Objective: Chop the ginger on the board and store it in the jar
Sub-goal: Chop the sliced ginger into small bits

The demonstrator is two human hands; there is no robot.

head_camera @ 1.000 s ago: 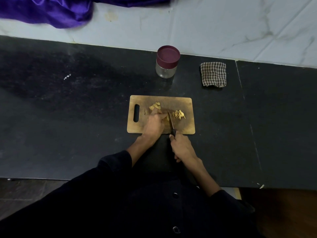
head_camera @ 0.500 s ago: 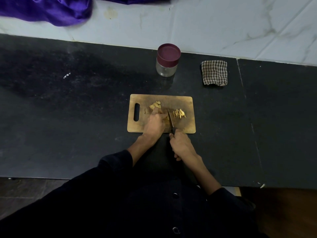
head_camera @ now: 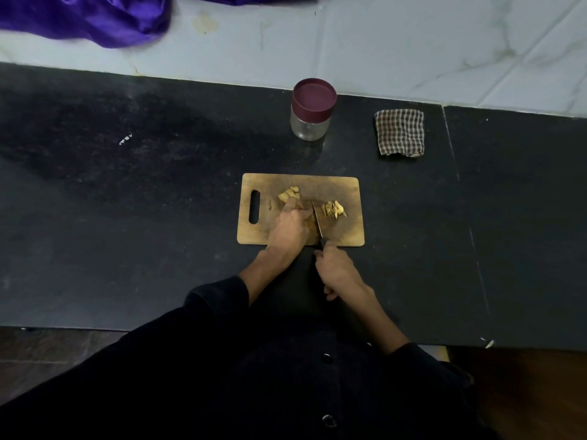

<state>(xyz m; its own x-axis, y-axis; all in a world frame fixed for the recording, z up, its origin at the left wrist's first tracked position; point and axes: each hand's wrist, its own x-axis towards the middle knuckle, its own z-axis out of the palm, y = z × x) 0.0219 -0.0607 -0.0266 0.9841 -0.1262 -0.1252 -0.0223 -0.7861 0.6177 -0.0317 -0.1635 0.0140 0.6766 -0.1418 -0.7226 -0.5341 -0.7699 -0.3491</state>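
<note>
A wooden cutting board (head_camera: 349,192) lies on the black counter in front of me. Uncut ginger (head_camera: 289,195) sits near its middle, and a small heap of cut ginger pieces (head_camera: 333,209) lies to the right of the blade. My left hand (head_camera: 290,228) rests on the board with curled fingers holding a ginger piece right beside the blade. My right hand (head_camera: 338,271) grips the dark handle of a knife (head_camera: 317,219), whose blade points away from me. A glass jar (head_camera: 312,109) with its maroon lid on stands behind the board.
A folded checked cloth (head_camera: 399,132) lies at the back right of the counter. Purple fabric (head_camera: 85,17) drapes over the pale marble ledge at the top left. The counter's front edge runs just below my forearms.
Almost nothing differs: both hands stay at the same spot on the board, with the knife blade shifting only slightly beside the left fingers.
</note>
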